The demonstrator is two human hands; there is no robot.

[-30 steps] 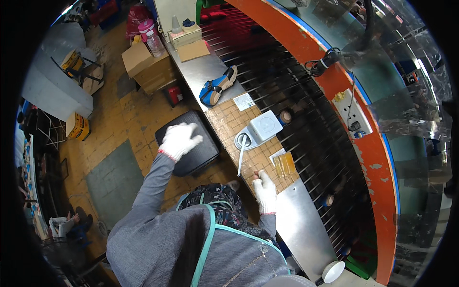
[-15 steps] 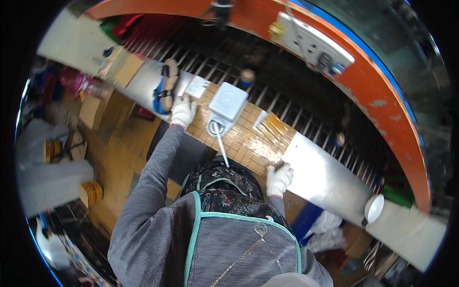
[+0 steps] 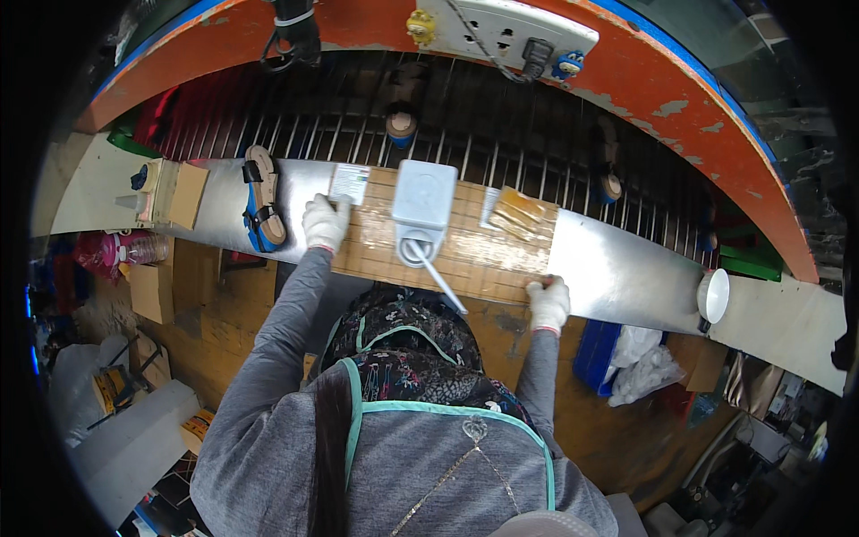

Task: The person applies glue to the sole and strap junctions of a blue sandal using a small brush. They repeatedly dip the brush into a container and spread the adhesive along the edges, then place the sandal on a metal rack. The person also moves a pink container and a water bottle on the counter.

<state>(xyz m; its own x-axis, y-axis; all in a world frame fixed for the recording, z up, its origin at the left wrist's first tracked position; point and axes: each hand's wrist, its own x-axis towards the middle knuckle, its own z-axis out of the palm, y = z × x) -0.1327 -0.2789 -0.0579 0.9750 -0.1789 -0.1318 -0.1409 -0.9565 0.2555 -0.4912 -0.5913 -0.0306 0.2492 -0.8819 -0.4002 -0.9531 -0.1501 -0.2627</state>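
Note:
My left hand (image 3: 326, 224), in a white knitted glove, rests at the left end of a brown gridded board (image 3: 380, 237), fingers partly spread beside a small white printed card (image 3: 350, 183). My right hand (image 3: 548, 304), also gloved, is at the board's near right corner with its fingers curled; whatever they pinch is hidden. Mid-board stands a pale grey lidded pot (image 3: 425, 194), a white stick (image 3: 442, 284) leaning out of its round front opening. Right of it lies a flat amber packet (image 3: 521, 213) over a white sheet. A blue and black sandal (image 3: 262, 200) lies left of my left hand.
A metal work surface (image 3: 617, 264) runs beneath the board, a round white dish (image 3: 713, 296) at its right end. Behind is a rack of metal bars (image 3: 501, 166) holding shoes. An orange beam (image 3: 358, 31) carries a socket strip (image 3: 510, 31). A cardboard box (image 3: 188, 195) stands left.
My view has turned, so the bench now lies more level across the picture. Both hands remain at the two ends of the board; the pot, packet and sandal keep their places.

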